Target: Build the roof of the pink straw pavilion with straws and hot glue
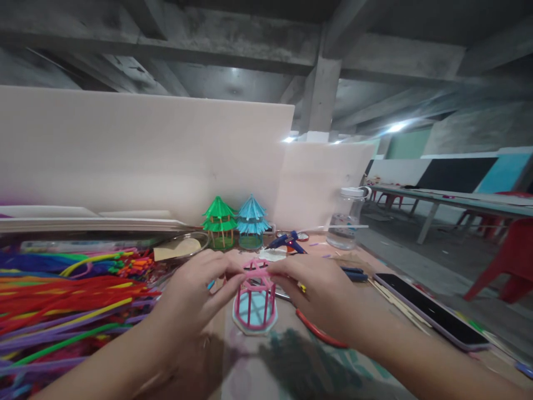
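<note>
The one pink cage frame [255, 297] stands upright between the two hands, its long axis vertical and its open top up; the left hand [192, 300] and the right hand [318, 294] both pinch its top rim with the fingertips. Behind the hands, further from the person, stand two small pagodas, one green pagoda [219, 222] and one blue pagoda [251, 221], and to the right of the right hand lies one black phone [428, 311]
</note>
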Demonstrator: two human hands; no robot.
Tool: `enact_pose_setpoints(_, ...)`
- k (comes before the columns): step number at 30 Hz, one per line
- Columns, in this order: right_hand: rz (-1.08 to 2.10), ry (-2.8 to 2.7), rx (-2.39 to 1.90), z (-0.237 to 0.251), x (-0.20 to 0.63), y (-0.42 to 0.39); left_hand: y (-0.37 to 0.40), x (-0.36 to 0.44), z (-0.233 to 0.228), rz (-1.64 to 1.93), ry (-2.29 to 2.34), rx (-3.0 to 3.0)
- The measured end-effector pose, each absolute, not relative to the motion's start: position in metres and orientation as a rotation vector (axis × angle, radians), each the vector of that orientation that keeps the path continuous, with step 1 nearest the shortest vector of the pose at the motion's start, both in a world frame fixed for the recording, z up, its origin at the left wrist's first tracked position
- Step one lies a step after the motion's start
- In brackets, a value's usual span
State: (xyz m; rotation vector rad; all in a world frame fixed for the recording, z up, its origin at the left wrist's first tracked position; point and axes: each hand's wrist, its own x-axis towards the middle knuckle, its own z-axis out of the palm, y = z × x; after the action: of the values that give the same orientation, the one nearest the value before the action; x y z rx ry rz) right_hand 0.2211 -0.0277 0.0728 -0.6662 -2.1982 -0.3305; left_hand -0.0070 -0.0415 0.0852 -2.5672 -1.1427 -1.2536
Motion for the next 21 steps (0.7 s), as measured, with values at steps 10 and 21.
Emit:
enact_pose_setpoints(10,-0.237,-2.139,-0.901,0.071,0.233,-0.007,0.000,-0.012,0.007,-1.425,-1.821,-2.683)
enact_pose_setpoints(21,-0.148,-2.185,-0.832,0.066,0.230,-0.015,0.001,-0.006,-0.020,-1.435,-1.554,-2.848)
